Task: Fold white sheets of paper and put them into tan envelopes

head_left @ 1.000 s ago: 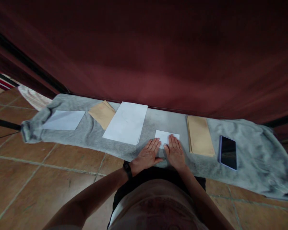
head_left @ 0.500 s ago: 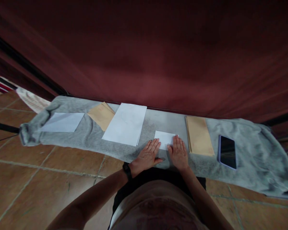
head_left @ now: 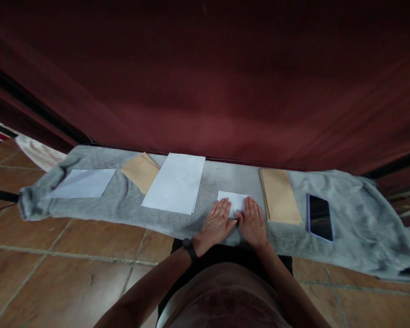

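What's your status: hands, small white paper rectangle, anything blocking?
Left hand, right hand: palms down. White paper rectangle: flat, partly covered by both. Tan rectangular paper stack nearby, right.

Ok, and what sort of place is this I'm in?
Probably an indoor room, perhaps at home, with a makeshift worktop: there's a brown tiled floor, a grey cloth draped over a long, narrow surface, and a dark red backdrop behind it.

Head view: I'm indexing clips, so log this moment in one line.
left hand: palm down, fingers on small white paper | right hand: palm down, fingers on same paper | further right: brown paper stack, phone
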The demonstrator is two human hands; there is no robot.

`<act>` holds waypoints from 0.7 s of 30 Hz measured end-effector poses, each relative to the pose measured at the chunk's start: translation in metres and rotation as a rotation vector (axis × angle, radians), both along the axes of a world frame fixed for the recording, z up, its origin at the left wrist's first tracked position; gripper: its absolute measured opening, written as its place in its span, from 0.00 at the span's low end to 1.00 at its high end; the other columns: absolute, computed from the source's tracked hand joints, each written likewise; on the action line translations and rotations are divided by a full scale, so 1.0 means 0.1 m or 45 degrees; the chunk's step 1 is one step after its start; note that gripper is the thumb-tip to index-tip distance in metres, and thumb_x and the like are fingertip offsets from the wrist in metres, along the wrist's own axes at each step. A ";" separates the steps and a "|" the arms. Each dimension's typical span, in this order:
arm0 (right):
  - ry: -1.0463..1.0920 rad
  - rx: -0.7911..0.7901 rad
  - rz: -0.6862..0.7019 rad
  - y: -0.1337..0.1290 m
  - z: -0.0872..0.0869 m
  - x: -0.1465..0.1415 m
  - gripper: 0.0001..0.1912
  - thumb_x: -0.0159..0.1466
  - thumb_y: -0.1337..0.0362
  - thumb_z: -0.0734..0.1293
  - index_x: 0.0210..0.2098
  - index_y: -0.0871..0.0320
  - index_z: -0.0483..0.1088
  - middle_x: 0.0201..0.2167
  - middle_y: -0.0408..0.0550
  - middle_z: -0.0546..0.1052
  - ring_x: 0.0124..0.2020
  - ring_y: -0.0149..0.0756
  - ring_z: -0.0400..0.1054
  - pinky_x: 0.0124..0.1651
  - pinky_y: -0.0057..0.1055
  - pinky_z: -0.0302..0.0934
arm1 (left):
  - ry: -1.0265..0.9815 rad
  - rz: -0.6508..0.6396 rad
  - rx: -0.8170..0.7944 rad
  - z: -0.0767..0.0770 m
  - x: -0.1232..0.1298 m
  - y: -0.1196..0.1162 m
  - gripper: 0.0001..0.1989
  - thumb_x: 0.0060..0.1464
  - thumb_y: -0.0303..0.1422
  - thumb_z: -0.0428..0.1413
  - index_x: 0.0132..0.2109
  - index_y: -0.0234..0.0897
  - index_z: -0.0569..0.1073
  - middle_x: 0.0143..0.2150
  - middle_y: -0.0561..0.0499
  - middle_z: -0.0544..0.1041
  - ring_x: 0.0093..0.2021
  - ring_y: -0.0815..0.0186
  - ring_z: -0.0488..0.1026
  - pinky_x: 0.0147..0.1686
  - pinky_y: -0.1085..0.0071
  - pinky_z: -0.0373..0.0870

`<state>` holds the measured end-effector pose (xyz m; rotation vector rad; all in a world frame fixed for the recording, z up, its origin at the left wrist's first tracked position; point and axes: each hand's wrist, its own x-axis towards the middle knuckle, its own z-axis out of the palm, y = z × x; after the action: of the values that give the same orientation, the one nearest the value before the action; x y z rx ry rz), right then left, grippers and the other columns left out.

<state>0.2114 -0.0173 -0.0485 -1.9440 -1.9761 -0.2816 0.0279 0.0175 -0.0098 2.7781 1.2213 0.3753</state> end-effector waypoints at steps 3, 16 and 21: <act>-0.002 0.000 0.009 -0.01 0.00 0.00 0.34 0.76 0.57 0.53 0.73 0.72 0.45 0.72 0.67 0.55 0.72 0.52 0.51 0.70 0.49 0.49 | -0.021 -0.004 -0.016 -0.02 0.16 0.04 0.34 0.71 0.47 0.39 0.72 0.26 0.53 0.74 0.35 0.56 0.75 0.56 0.50 0.72 0.53 0.50; 0.046 0.027 -0.012 0.00 0.03 -0.04 0.34 0.75 0.58 0.53 0.74 0.69 0.42 0.71 0.66 0.57 0.71 0.52 0.54 0.69 0.51 0.50 | 0.020 0.085 0.060 -0.10 0.22 0.28 0.36 0.70 0.48 0.42 0.72 0.24 0.52 0.74 0.33 0.55 0.75 0.54 0.47 0.72 0.50 0.47; 0.057 0.034 -0.016 -0.01 0.03 -0.03 0.33 0.75 0.57 0.52 0.74 0.69 0.44 0.71 0.67 0.58 0.71 0.53 0.53 0.69 0.51 0.51 | 0.026 0.142 0.063 -0.10 0.18 0.28 0.35 0.69 0.46 0.43 0.72 0.25 0.52 0.74 0.33 0.55 0.75 0.51 0.48 0.72 0.49 0.47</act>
<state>0.2086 -0.0181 -0.0453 -1.9299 -1.9226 -0.2645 0.0454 0.0453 -0.0199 2.7688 1.3950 0.3920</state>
